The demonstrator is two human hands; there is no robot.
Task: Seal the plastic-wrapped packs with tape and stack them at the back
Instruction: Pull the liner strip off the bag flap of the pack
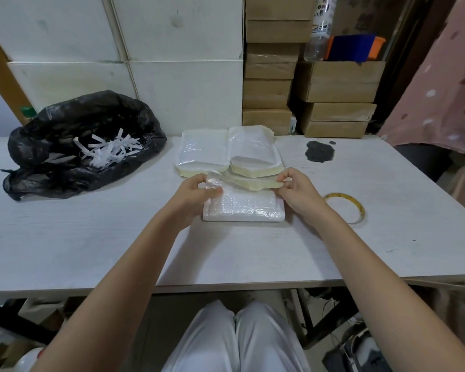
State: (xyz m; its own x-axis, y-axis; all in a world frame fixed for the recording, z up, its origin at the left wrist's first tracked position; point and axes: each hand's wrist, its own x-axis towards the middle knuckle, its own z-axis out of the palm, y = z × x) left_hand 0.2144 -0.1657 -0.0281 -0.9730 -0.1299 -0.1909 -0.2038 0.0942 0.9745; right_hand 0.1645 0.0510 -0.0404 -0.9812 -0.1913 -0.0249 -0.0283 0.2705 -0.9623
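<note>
pack [243,206]: flat on the table [91,251], just left of the tape roll [345,208]
left hand [199,190]: pinching the crumpled wrap flap
right hand [297,187]: pinching the other end
tip: I'd pull it taut, fold flat, then tape
stack [227,153]: right behind the pack

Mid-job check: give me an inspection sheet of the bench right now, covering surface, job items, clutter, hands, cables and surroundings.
Surface: white table, dark stain at back right.
Job's things: front pack lies flat; sealed packs stacked behind it; tape roll to its right.
Clutter: black bag of paper strips, back left.
Hands: left hand pinches loose wrap; right hand pinches the pack's far right corner.
Cables: wires under the table, right.
Surroundings: cardboard boxes, white boxes, another person's spotted garment.
</note>
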